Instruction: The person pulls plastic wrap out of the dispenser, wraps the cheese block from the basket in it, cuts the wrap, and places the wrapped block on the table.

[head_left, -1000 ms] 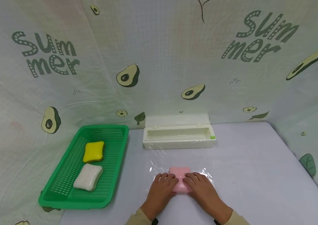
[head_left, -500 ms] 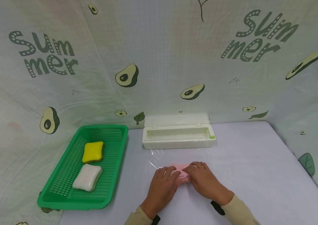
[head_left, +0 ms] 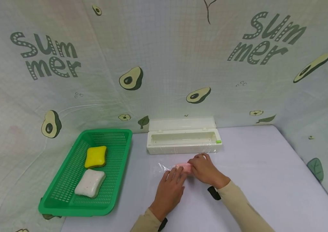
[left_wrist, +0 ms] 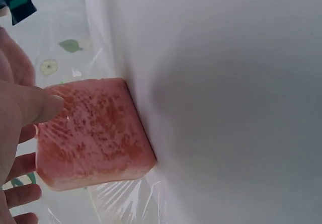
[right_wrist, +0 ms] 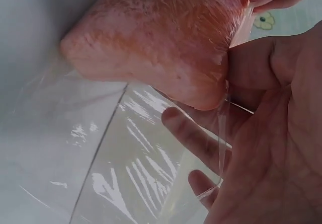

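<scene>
A pink bar of soap, clear cling film stretched over its face, stands tipped up on one edge between my hands. My left hand holds its left side; in the left wrist view the thumb lies over the face of the soap and the fingers show behind it. On the other side my right hand grips the soap's corner with the film, thumb in front and fingers behind in the right wrist view. Loose, wrinkled cling film spreads out beneath and beyond the bar.
Behind the hands stands a white cling film dispenser, its lid up, film running from its front. At left, a green basket holds a yellow soap bar and a white soap bar. A printed cloth hangs behind the white table.
The soap lay flat on the film with both hands on it; it is now tipped up and farther forward, film over its face. Both hands have moved forward with it.
</scene>
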Demonstrator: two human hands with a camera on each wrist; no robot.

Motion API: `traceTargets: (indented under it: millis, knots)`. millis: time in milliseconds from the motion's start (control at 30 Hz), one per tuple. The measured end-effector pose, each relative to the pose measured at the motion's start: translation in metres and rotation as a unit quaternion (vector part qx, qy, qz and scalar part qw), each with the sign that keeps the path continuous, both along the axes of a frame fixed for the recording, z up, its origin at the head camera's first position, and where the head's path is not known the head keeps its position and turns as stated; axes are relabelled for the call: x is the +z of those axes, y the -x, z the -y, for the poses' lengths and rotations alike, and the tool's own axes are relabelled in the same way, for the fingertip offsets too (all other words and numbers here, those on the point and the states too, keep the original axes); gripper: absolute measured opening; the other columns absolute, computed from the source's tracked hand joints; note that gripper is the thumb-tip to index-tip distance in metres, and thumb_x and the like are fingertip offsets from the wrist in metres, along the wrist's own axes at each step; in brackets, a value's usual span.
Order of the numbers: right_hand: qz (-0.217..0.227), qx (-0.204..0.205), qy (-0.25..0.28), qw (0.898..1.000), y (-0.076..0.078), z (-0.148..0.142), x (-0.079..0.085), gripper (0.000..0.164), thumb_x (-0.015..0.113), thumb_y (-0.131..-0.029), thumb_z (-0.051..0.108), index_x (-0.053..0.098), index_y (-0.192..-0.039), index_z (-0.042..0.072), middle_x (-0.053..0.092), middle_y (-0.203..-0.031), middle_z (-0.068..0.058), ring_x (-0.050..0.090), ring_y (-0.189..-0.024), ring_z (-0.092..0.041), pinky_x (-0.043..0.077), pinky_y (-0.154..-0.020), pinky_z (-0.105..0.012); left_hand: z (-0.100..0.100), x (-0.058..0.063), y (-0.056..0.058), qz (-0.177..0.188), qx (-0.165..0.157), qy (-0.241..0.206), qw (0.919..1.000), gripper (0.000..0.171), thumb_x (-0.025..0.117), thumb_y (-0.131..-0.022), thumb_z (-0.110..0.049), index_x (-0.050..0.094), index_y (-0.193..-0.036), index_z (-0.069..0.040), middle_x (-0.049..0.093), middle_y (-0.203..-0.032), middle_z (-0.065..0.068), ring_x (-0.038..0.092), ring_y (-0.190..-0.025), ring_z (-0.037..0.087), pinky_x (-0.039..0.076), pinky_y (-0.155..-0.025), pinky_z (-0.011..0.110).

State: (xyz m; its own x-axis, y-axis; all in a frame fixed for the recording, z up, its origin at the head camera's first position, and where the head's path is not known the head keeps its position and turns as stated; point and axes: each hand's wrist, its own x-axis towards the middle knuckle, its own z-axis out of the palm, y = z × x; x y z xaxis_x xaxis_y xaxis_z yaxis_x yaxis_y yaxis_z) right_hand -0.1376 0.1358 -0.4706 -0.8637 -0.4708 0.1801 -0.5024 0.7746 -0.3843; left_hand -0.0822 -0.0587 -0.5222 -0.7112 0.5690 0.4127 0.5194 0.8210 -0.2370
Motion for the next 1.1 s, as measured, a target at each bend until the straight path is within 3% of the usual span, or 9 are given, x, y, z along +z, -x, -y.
traceTargets:
  millis: [100, 267, 467, 633, 800, 1100]
  knots:
    - [-0.024, -0.021, -0.009, 0.999, 0.005, 0.004, -0.002, 0.016, 0.062, -0.097, 0.004, 0.078, -0.100, 0.002, 0.076, -0.098, -0.010, 0.064, -0.108, -0.038, 0.040, -0.104, -0.063, -0.001, -0.001, 0.006, 0.009, 0.007, -0.001, 0.9999, 0.072, 0.091, -0.081, -0.045, 0.058, -0.140, -0.022, 0.060, -0.143, 0.001, 0.059, -0.131, 0.020, 0.049, -0.104, 0.037]
    - [-0.101, -0.052, -0.037, 0.993, 0.012, 0.008, -0.011, 0.019, 0.075, -0.093, 0.008, 0.077, -0.110, 0.000, 0.071, -0.109, -0.013, 0.063, -0.113, -0.037, 0.045, -0.104, -0.059, -0.004, -0.002, 0.016, 0.017, 0.027, -0.003, 0.9995, 0.071, 0.090, -0.083, -0.043, 0.058, -0.141, -0.019, 0.058, -0.146, 0.003, 0.056, -0.135, 0.021, 0.049, -0.106, 0.037]
    - [-0.169, -0.056, 0.015, 0.984, 0.015, 0.013, -0.021, 0.024, 0.083, -0.088, 0.003, 0.077, -0.111, 0.005, 0.072, -0.111, -0.008, 0.065, -0.112, -0.032, 0.048, -0.102, -0.053, -0.006, 0.000, 0.028, 0.026, 0.054, -0.005, 0.9982, 0.073, 0.088, -0.085, -0.043, 0.057, -0.146, -0.018, 0.057, -0.148, 0.003, 0.051, -0.136, 0.022, 0.046, -0.105, 0.037]
    - [-0.194, -0.046, 0.012, 0.980, 0.010, 0.015, -0.027, 0.023, 0.081, -0.089, 0.002, 0.077, -0.112, 0.005, 0.071, -0.109, -0.007, 0.067, -0.108, -0.030, 0.050, -0.098, -0.051, -0.008, -0.001, 0.037, 0.031, 0.065, -0.012, 0.9974, 0.077, 0.087, -0.085, -0.043, 0.055, -0.148, -0.015, 0.056, -0.149, 0.004, 0.051, -0.135, 0.022, 0.046, -0.104, 0.039]
    - [-0.211, -0.046, -0.021, 0.976, 0.009, 0.015, -0.032, 0.036, 0.084, -0.086, 0.003, 0.075, -0.121, 0.003, 0.073, -0.118, -0.009, 0.067, -0.115, -0.030, 0.050, -0.101, -0.050, -0.009, -0.002, 0.048, 0.036, 0.068, -0.017, 0.9969, 0.075, 0.085, -0.088, -0.040, 0.052, -0.150, -0.011, 0.056, -0.150, 0.006, 0.052, -0.136, 0.023, 0.046, -0.104, 0.040]
    - [-0.188, -0.042, -0.057, 0.980, 0.016, 0.012, -0.038, 0.050, 0.083, -0.085, 0.002, 0.067, -0.133, 0.002, 0.070, -0.132, -0.014, 0.064, -0.125, -0.031, 0.047, -0.107, -0.052, -0.011, -0.002, 0.063, 0.068, 0.081, -0.009, 0.9944, 0.070, 0.082, -0.092, -0.037, 0.053, -0.150, -0.013, 0.054, -0.154, 0.006, 0.050, -0.141, 0.022, 0.044, -0.111, 0.041]
